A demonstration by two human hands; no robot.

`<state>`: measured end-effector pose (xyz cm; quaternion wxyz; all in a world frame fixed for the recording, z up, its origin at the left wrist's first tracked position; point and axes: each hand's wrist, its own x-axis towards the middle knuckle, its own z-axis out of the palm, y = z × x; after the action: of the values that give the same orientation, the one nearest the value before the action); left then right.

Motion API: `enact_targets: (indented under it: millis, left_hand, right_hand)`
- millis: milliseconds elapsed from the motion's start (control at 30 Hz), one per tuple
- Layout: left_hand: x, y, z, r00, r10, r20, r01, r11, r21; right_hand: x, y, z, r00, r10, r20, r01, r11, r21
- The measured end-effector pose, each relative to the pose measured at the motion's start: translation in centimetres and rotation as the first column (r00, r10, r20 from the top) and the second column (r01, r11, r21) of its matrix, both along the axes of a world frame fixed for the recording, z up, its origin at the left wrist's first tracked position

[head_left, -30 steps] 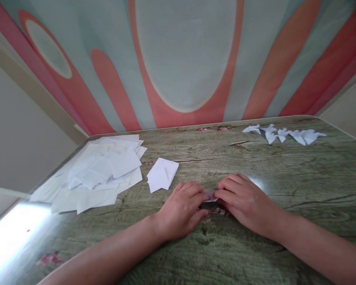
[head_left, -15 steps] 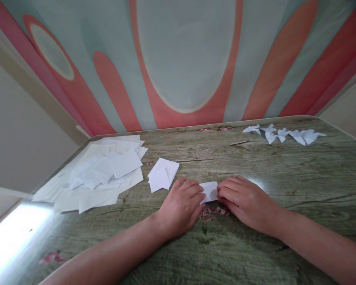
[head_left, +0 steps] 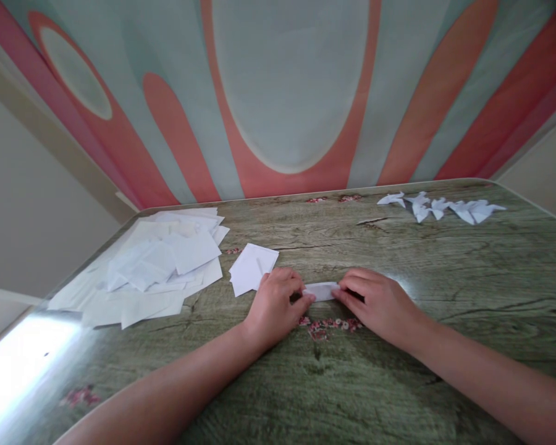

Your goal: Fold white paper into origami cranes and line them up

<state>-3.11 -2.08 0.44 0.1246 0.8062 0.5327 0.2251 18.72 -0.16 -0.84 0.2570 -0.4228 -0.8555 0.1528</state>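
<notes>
A small white piece of paper [head_left: 322,291], folded into a narrow strip, is stretched between my two hands just above or on the table. My left hand [head_left: 278,306] pinches its left end, thumb in front and fingers behind. At the right end my right hand [head_left: 375,306] pinches it between thumb and fingertips. The ends of the strip are hidden by the fingers. Beyond my left hand lies a small stack of white paper squares [head_left: 250,270], partly covered by that hand.
A large loose pile of white paper sheets [head_left: 167,259] spreads over the left side of the wood-patterned table [head_left: 333,395]. Several folded white paper birds [head_left: 438,208] sit in a row at the back right. A wall covering [head_left: 287,179] with coral shapes rises behind the table.
The paper between my hands has gone from a wider rectangle to a narrower strip. My left thumb has moved up to its front edge, and both hands now pinch the ends.
</notes>
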Motion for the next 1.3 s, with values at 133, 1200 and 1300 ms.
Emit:
enact_targets:
  millis: [133, 1200, 1300]
  left_hand:
    - [0.2, 0.1, 0.1, 0.998, 0.039, -0.051, -0.039, 0.999, -0.006]
    - [4.1, 2.9, 2.9, 0.715, 0.318, 0.623, 0.022, 0.88, -0.474]
    - [5.6, 3.7, 2.4, 0.663, 0.319, 0.677, 0.028, 0.894, -0.448]
  right_hand:
    - [-0.4, 0.0, 0.0, 0.997, -0.076, 0.025, 0.076, 0.997, 0.015]
    - [0.7, 0.2, 2.0, 0.828, -0.329, -0.454, 0.251, 0.942, -0.224]
    - [1.1, 0.3, 2.2, 0.825, -0.241, -0.511, 0.26, 0.965, -0.035]
